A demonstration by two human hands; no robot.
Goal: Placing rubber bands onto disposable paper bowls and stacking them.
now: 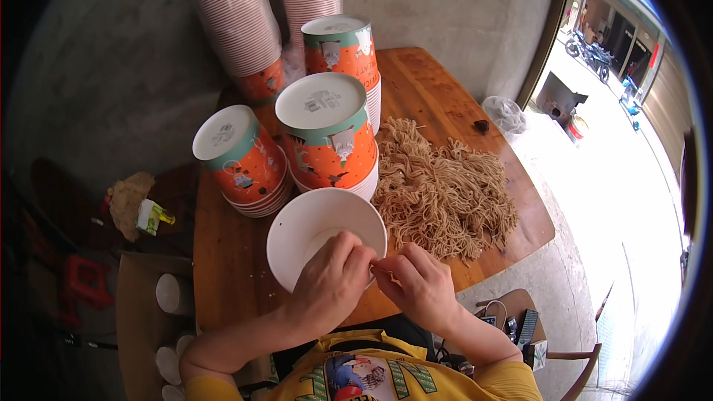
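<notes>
A white paper bucket (pixel 286 241) stands upright with its mouth facing me at the table's near edge. At its near right rim my left hand (pixel 333 276) is closed, fingertips pinched together. Close beside it, my right hand (pixel 417 282) is also closed in a pinch, and the fingertips of both hands nearly meet. Whatever lies between them is too small and hidden to make out. To the right of the bucket, a loose pile of tan cords (pixel 445 189) lies spread on the wooden table (pixel 520 212).
Upside-down stacks of orange and green printed buckets (pixel 334 152) stand behind the white one. Tall wrapped stacks of buckets (pixel 238 22) lean against the grey wall. A cardboard box (pixel 141 319) with white buckets sits at lower left, a wooden chair (pixel 587 364) at lower right.
</notes>
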